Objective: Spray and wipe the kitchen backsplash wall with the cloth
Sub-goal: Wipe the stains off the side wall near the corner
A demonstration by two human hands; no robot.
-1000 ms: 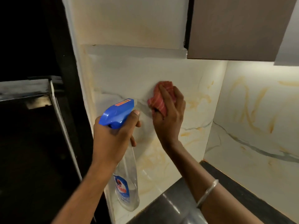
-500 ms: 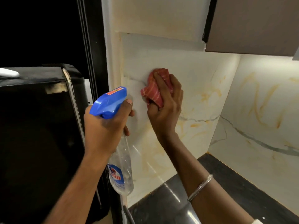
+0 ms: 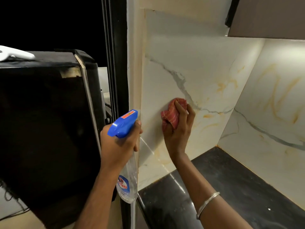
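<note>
Cloth, gripped by the right hand, now presses lower on the backsplash; left hand grips the spray bottle.

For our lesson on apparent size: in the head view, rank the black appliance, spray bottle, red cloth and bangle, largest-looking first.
Largest to smallest:
black appliance
spray bottle
red cloth
bangle
Last two unsure: right hand hides part of the cloth; the bangle is nearer.

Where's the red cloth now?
In the head view, the red cloth is bunched in the right hand against the backsplash, right of the spray bottle.
</note>
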